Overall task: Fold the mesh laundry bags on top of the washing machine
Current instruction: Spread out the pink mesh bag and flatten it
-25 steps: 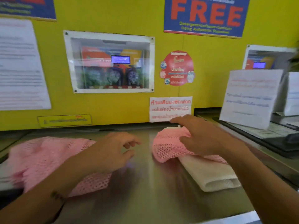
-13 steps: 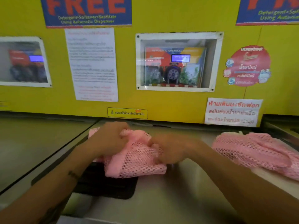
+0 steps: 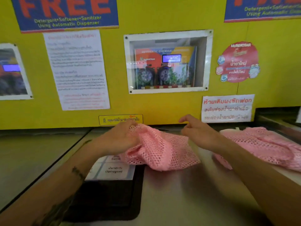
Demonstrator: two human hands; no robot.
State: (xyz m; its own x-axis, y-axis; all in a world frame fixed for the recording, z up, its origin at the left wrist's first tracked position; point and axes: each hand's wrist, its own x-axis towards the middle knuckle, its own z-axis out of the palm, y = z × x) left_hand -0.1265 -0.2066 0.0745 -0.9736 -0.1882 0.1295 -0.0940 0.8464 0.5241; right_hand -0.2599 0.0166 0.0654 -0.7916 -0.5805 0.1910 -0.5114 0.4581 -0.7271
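A crumpled pink mesh laundry bag (image 3: 161, 150) lies on the steel top of the washing machine (image 3: 179, 193), partly over the black detergent drawer (image 3: 112, 193). My left hand (image 3: 120, 139) grips the bag's left upper edge, fingers curled into the mesh. My right hand (image 3: 197, 132) hovers at the bag's right upper side with fingers spread and nothing in them. A second pink mesh bag (image 3: 263, 145) lies bunched at the right, partly behind my right forearm.
A yellow wall panel (image 3: 146, 103) with posters, a dispenser window (image 3: 167, 62) and a warning sign (image 3: 227, 108) rises just behind the bags. A neighbouring machine top (image 3: 32, 152) lies to the left, past a dark seam.
The view swung left from the right-hand bags to the left bag. Both hands came onto it half a second ago; now my right hand has lifted off and opened while my left keeps hold.
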